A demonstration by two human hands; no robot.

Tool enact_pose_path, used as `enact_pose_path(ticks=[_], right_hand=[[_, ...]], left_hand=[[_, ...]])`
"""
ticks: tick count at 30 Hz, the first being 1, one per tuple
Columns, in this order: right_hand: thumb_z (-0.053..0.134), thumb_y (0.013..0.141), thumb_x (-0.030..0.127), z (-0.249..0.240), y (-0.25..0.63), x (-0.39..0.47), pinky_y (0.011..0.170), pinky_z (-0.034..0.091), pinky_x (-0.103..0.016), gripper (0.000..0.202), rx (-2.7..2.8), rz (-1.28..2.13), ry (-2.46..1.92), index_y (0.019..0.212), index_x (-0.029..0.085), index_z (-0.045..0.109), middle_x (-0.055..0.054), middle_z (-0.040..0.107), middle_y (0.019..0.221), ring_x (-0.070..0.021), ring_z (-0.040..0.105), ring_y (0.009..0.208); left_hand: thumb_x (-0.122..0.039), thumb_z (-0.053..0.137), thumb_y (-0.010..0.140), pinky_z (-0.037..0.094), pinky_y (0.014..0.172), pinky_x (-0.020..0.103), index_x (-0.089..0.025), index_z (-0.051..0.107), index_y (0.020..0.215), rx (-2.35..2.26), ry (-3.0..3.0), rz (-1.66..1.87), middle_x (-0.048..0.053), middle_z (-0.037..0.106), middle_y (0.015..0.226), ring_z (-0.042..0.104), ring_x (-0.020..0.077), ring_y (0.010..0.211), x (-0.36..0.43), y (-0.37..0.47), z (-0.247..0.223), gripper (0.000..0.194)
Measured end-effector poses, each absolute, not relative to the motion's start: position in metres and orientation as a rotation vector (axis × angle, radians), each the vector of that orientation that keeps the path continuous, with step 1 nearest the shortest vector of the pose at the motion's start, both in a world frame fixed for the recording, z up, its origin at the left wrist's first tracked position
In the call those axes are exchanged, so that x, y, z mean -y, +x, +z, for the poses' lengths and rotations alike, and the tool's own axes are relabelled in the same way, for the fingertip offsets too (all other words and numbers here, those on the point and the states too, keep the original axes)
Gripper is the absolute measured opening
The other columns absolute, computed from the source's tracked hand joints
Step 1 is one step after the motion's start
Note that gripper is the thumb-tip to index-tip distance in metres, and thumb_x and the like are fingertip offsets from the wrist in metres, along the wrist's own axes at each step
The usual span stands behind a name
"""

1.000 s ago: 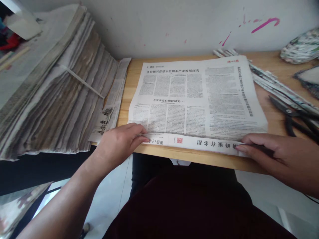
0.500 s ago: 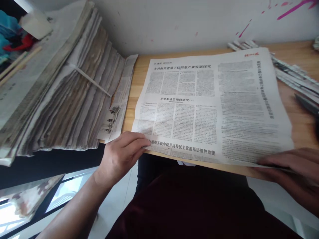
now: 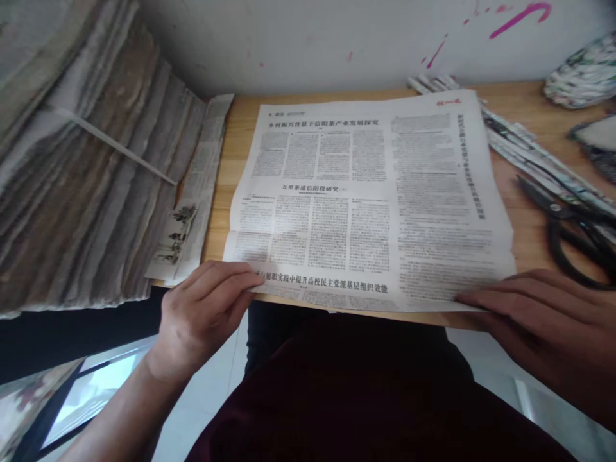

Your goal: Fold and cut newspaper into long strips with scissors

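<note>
A sheet of newspaper (image 3: 332, 205) with Chinese print lies spread on the wooden table (image 3: 219, 221), its near edge along the table's front edge. My left hand (image 3: 202, 308) pinches the near left corner, fingers on top and thumb tucked below. At the near right corner, my right hand (image 3: 548, 321) grips the paper in the same way, its fingers on top. The underside of the sheet and parts of both thumbs are hidden.
A tall strapped stack of newspapers (image 3: 96, 147) stands at the left, with a folded newspaper (image 3: 202, 173) beside it. Black scissors (image 3: 561, 218) and several rolled paper sticks (image 3: 534, 144) lie at the right. A woven paper piece (image 3: 584, 70) sits at the back right.
The view has swung to the right, bringing the whole scissors and the woven piece into sight. Both hands still hold the newspaper's near corners, and the sheet lies much as before.
</note>
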State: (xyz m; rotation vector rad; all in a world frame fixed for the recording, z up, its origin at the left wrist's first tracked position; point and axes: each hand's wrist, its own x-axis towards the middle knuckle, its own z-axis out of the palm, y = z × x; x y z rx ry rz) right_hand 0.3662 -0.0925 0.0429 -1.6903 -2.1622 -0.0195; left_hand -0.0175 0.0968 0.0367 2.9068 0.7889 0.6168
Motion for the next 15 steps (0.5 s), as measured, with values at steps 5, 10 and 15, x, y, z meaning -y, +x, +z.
enact_pose_path(ticks=[5, 10, 15], right_hand=[[0.064, 0.096, 0.025, 0.051, 0.36, 0.09, 0.074, 0.05, -0.034, 0.006, 2.217, -0.114, -1.815, 0.092, 0.021, 0.067, -0.002, 0.071, 0.081, -0.0195, 0.066, 0.074], [0.054, 0.101, 0.033, 0.055, 0.354, 0.085, 0.066, 0.044, -0.036, 0.029, 2.279, -0.222, -1.903, 0.076, 0.021, 0.061, -0.004, 0.064, 0.069, -0.0219, 0.061, 0.069], [0.06, 0.099, 0.028, 0.053, 0.356, 0.088, 0.068, 0.045, -0.035, 0.019, 2.294, -0.213, -1.859, 0.083, 0.02, 0.064, -0.004, 0.067, 0.074, -0.0211, 0.061, 0.07]], left_hand=[[-0.009, 0.073, 0.084, 0.058, 0.083, 0.038, -0.027, 0.067, 0.108, -0.825, 2.905, 0.623, 0.003, 0.072, 0.102, 0.069, 0.02, 0.09, -0.097, -0.016, 0.036, 0.03], [-0.007, 0.075, 0.082, 0.058, 0.085, 0.04, -0.025, 0.068, 0.108, -0.849, 2.928, 0.627, 0.004, 0.073, 0.101, 0.069, 0.0216, 0.091, -0.095, -0.018, 0.036, 0.032], [-0.003, 0.077, 0.078, 0.058, 0.084, 0.04, -0.026, 0.069, 0.111, -0.816, 2.951, 0.702, 0.003, 0.074, 0.103, 0.07, 0.0205, 0.09, -0.093, -0.023, 0.029, 0.041]])
